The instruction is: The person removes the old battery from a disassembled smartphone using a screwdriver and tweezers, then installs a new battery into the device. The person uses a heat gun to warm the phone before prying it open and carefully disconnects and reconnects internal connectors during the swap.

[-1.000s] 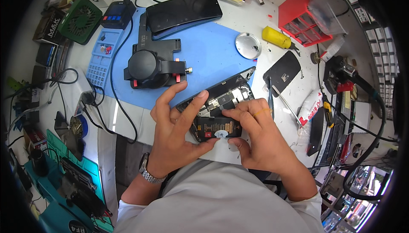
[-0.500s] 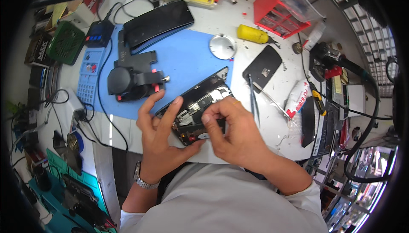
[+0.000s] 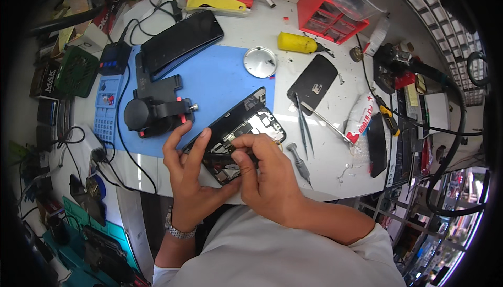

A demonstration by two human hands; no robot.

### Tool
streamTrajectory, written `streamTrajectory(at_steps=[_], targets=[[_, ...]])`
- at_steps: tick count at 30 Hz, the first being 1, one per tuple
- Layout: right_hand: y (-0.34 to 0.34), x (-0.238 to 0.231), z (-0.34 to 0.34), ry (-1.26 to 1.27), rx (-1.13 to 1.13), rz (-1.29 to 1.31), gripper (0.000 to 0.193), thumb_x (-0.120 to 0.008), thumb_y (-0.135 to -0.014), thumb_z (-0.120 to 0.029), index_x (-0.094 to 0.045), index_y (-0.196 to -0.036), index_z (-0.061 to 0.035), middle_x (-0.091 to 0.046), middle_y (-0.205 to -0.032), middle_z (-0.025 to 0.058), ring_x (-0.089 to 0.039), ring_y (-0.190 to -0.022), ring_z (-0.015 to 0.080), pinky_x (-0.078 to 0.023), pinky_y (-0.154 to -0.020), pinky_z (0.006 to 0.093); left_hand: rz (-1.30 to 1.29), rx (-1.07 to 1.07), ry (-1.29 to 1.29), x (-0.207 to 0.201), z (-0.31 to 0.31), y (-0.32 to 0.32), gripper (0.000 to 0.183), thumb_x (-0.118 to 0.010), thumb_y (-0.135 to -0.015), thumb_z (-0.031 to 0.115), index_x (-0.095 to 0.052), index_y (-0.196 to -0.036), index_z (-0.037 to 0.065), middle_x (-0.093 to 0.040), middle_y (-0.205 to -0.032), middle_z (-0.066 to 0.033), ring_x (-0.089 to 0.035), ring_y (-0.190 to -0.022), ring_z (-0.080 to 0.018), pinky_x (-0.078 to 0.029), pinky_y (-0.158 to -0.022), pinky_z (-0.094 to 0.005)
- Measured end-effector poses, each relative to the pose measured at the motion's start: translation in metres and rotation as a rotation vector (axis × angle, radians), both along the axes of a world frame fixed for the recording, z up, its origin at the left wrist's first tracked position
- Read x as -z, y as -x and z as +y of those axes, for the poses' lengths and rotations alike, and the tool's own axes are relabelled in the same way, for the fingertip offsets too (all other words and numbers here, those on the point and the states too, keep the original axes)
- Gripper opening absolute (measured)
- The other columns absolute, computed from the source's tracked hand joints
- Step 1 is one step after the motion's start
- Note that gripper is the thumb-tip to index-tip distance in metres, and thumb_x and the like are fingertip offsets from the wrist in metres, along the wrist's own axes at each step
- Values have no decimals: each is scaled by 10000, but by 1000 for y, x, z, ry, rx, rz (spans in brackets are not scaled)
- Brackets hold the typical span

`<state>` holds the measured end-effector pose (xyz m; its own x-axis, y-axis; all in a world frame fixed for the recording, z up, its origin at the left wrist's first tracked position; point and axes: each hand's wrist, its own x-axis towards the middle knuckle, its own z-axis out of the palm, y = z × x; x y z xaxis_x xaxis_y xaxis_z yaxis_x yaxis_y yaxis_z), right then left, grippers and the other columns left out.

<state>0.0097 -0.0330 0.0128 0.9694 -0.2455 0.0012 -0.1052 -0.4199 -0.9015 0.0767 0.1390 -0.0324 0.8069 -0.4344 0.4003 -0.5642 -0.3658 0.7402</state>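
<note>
An opened smartphone (image 3: 265, 123) is tilted over the table's front edge, its inner boards showing and its black panel raised along the far side. My left hand (image 3: 189, 185) grips it from the left, with the thumb at the near edge and fingers against the raised panel. Over the middle of the phone, my right hand (image 3: 270, 185) has thumb and index finger pinched together; whatever is between them is hidden. A grey screwdriver (image 3: 297, 161) lies just right of that hand. Beyond it are metal tweezers (image 3: 305, 130), a thin metal rod (image 3: 330, 124) and a black phone panel (image 3: 319, 74).
A black clamp holder (image 3: 157, 107) stands on the blue mat (image 3: 220, 72), below a large dark phone (image 3: 181, 40). Farther back are a round metal dish (image 3: 260, 62), a yellow bottle (image 3: 297, 42) and a red drawer box (image 3: 312, 4). A black cable (image 3: 122, 130) runs down the left.
My right hand has shifted left over the phone, and the grey screwdriver beside it has come into sight. The whole view has shifted slightly. My left hand keeps its hold.
</note>
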Motion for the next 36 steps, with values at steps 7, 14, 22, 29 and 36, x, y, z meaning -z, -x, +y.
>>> streamTrajectory(at_steps=[7, 14, 22, 29, 36], targets=[[9, 8, 1, -404, 249, -164, 431, -736, -986, 115, -643, -1384, -21, -685, -1174, 126, -720, -1075, 207, -603, -887, 336, 57, 3, -38, 0, 8, 1, 1121, -1085, -614, 215, -627, -1637, 164, -398, -1704, -189, -493, -834, -122, -474, -861, -308], [-2, -7, -33, 55, -45, -5, 216, -779, -968, 90, -743, -1149, -22, -658, -1138, 146, -721, -963, 278, -614, -826, 358, 13, 16, -100, -6, 7, 0, 1193, -1105, -609, 230, -557, -1663, 127, -413, -1654, -222, -612, -1353, -315, -580, -1035, -416], [-6, -7, -32, 331, -254, -37, 427, -859, -909, 7, -733, -1316, -9, -581, -1328, 199, -625, -1159, 411, -587, -934, 471, 1, 32, -83, -4, 8, -2, 1157, -1109, -625, 253, -581, -1647, 123, -407, -1670, -220, -627, -1296, -282, -553, -982, -384], [-9, -25, -44, 415, -453, 34, 583, -879, -884, -64, -682, -1428, 10, -566, -1350, 210, -571, -1206, 425, -525, -1004, 509, 57, 8, -41, -2, 7, 1, 1038, -1078, -677, 279, -648, -1615, 168, -406, -1688, -225, -647, -1206, -241, -435, -1088, -380], [-20, -27, -54, 591, -592, 52, 596, -871, -902, -163, -681, -1448, -16, -590, -1327, 167, -582, -1211, 384, -467, -964, 495, 146, 0, 3, -5, 6, 3, 986, -1059, -683, 216, -684, -1595, 196, -403, -1682, -238, -533, -1367, -343, -481, -1132, -397]])
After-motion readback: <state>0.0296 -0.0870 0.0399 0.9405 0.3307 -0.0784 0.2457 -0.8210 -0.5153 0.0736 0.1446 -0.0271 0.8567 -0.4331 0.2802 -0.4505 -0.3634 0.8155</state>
